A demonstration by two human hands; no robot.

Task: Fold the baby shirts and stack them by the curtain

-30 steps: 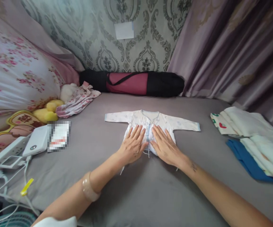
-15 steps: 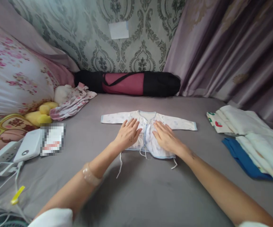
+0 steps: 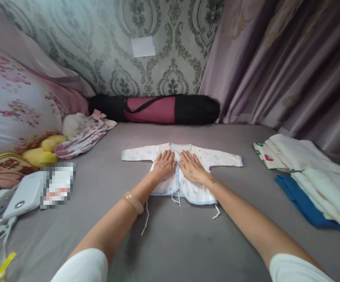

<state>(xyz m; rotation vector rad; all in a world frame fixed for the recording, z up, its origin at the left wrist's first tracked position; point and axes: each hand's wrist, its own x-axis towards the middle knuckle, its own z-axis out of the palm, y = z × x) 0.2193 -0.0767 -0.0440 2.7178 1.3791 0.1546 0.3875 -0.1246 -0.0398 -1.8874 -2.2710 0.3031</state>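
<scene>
A small white baby shirt (image 3: 199, 192) with pale blue trim and tie strings lies front side up on the grey sheet, both sleeves stretched out sideways. My left hand (image 3: 165, 166) rests flat on the left half of its chest, fingers extended. On the other half lies my right hand (image 3: 192, 167), also flat, its fingers pointing forward. The two hands are close together beside the front opening. White strings hang from the hem onto the sheet. Neither hand grasps anything.
Folded cloths (image 3: 313, 160), white ones and a blue one, lie at the right. A black and maroon bag (image 3: 152, 109) runs along the wall. At the left are a white power bank (image 3: 27, 196), cables, a yellow plush toy (image 3: 37, 156) and a floral pillow (image 3: 13, 105).
Both hands have moved inward, closer to each other on the shirt's chest. The view has shifted slightly, so the scene sits a little lower and further left.
</scene>
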